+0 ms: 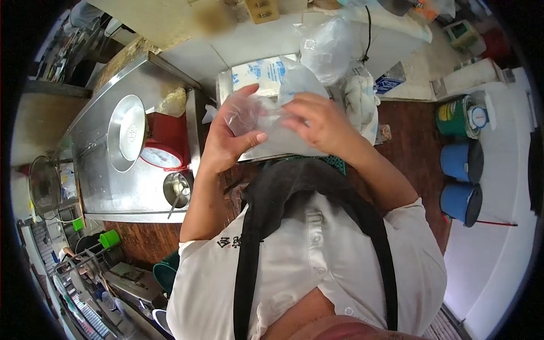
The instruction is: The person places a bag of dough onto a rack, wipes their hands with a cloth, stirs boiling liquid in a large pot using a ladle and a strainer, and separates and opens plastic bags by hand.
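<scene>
A clear plastic bag (242,115) is bunched up in my left hand (221,139), with the thumb and fingers curved around it. My right hand (322,120) pinches at the bag's other side, its bent fingers slightly blurred. Below both hands is a white work surface (266,150). A white packet with blue print (263,72) lies just beyond them, partly covered by pale translucent plastic (303,79). A larger clear bag (326,48) stands behind.
Left, a steel counter (99,192) holds a red dial scale (167,136), a metal bowl (127,133) and a small pot (177,190) with a utensil. Blue bins (462,204) line the right wall. A white cloth (360,102) hangs right of my hands.
</scene>
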`<state>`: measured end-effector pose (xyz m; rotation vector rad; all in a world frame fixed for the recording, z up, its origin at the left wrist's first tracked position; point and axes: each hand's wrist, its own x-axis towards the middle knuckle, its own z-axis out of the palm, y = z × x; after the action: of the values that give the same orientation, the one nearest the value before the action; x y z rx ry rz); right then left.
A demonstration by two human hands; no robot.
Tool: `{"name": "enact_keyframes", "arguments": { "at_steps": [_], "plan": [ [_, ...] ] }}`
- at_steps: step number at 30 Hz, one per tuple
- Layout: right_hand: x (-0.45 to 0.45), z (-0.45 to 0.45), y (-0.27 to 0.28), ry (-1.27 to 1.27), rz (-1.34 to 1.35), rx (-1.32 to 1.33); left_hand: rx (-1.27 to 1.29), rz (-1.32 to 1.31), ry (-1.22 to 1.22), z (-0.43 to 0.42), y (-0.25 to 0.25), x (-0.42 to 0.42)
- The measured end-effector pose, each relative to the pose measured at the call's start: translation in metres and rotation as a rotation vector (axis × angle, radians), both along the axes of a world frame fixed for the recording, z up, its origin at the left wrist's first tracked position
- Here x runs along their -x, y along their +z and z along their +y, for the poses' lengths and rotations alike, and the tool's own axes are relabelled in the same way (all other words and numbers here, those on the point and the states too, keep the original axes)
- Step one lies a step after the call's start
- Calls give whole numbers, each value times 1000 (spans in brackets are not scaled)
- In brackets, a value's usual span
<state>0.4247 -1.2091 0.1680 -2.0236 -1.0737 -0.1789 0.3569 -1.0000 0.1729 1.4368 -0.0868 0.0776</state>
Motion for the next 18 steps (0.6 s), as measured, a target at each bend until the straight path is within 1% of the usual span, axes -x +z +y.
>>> {"name": "enact_keyframes", "arguments": {
  "at_steps": [1, 2, 3, 4, 5, 8, 10, 11, 13, 16, 17, 18],
  "plan": [
    [-3, -5, 1, -17, 51, 39, -22, 66, 9, 6, -6, -1],
    [-3, -9, 6, -82, 118, -3, -42, 137, 16, 16, -20, -2],
    [-5, -12, 5, -60, 50, -28, -61, 209, 21, 25, -35, -2],
    [-9, -16, 5, -37, -18, -53, -31, 223, 72, 29, -43, 0],
    [-12, -19, 4, -14, -87, -80, -36, 206, 55, 33, -45, 2],
    [-16, -27, 7, 243, 195, -118, -79, 166, 30, 37, -36, 9],
    [-12, -27, 10, 204, 266, -42, -141, 149, 33, 38, -27, 9],
    [-10, -28, 11, 180, 300, -4, -274, 146, 41, 38, -24, 9],
    [-11, -28, 4, 125, 270, -73, -542, 143, 60, 42, -20, 12],
    [-7, -28, 4, -4, 186, -103, -196, 86, -42, 47, -20, 16],
    [-4, -29, 7, -56, 149, -100, -55, 122, -43, 48, -19, 16],
    [-1, -29, 9, -119, 169, -134, 86, 157, -45, 48, -18, 15]
  ]
}}
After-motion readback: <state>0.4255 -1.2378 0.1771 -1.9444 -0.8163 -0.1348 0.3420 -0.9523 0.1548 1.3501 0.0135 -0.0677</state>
